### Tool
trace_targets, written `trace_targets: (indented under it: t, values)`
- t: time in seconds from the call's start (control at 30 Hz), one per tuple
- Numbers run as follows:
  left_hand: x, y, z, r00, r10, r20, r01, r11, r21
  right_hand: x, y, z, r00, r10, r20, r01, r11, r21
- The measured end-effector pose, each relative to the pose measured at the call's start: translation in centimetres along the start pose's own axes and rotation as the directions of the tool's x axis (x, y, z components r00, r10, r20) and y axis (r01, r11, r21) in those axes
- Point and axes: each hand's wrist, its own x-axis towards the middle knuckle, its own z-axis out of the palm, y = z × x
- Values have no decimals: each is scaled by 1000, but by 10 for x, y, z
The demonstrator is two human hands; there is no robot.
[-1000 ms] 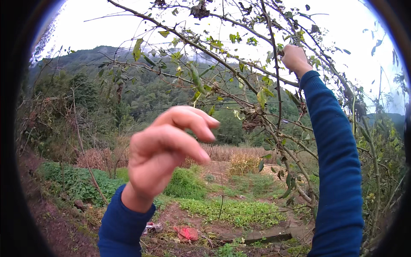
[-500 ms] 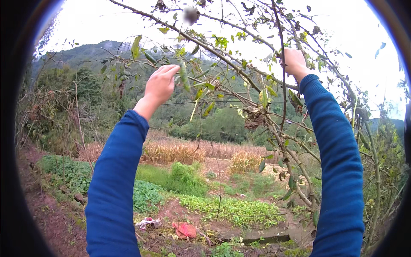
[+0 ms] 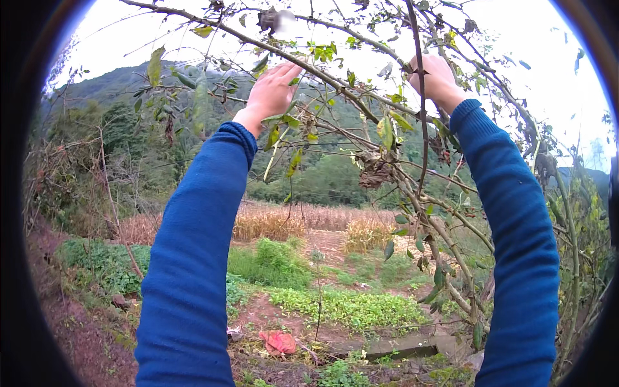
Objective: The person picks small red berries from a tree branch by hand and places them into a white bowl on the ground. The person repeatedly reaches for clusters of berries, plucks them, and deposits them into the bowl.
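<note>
My left hand (image 3: 273, 91) is raised beside a long slanting branch (image 3: 322, 77), its fingers stretched upward close to the bark and small leaves. Whether the fingertips touch the branch I cannot tell. To the left of that hand hangs a blurred, long green pod (image 3: 200, 103). Higher on the right, my right hand (image 3: 435, 79) is closed round a branch among the twigs, its fingers partly hidden. A dark upright stem (image 3: 422, 116) passes in front of the right fingers. A curled dry leaf clump (image 3: 374, 171) hangs between my arms.
Leafy stems (image 3: 445, 258) rise at the right. Below lie a green vegetable bed (image 3: 354, 306), a crumpled red bag (image 3: 278, 342) and a stone slab edge (image 3: 403, 350). Dry stalks (image 3: 271, 226) and a wooded hill (image 3: 129, 93) stand farther back.
My left hand has moved right and up toward the slanting branch, its fingers straightening. The green pod, earlier right of that hand, now hangs left of it. My right hand keeps its hold.
</note>
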Motion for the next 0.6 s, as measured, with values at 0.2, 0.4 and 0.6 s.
trace_targets:
  t: [0.2, 0.4, 0.6]
  values:
    - [-3, -9, -15, 996, -69, 60, 61, 990, 130, -1, -7, -2, 1000, 25, 3, -25, 1000, -13]
    - [14, 5, -13, 996, -61, 61, 53, 991, 121, -3, -13, -7, 1000, 17, -20, -16, 998, 55]
    - [47, 7, -3, 998, 16, -62, -10, 995, 99, -1, -13, -11, 997, -19, -73, 24, 998, 59]
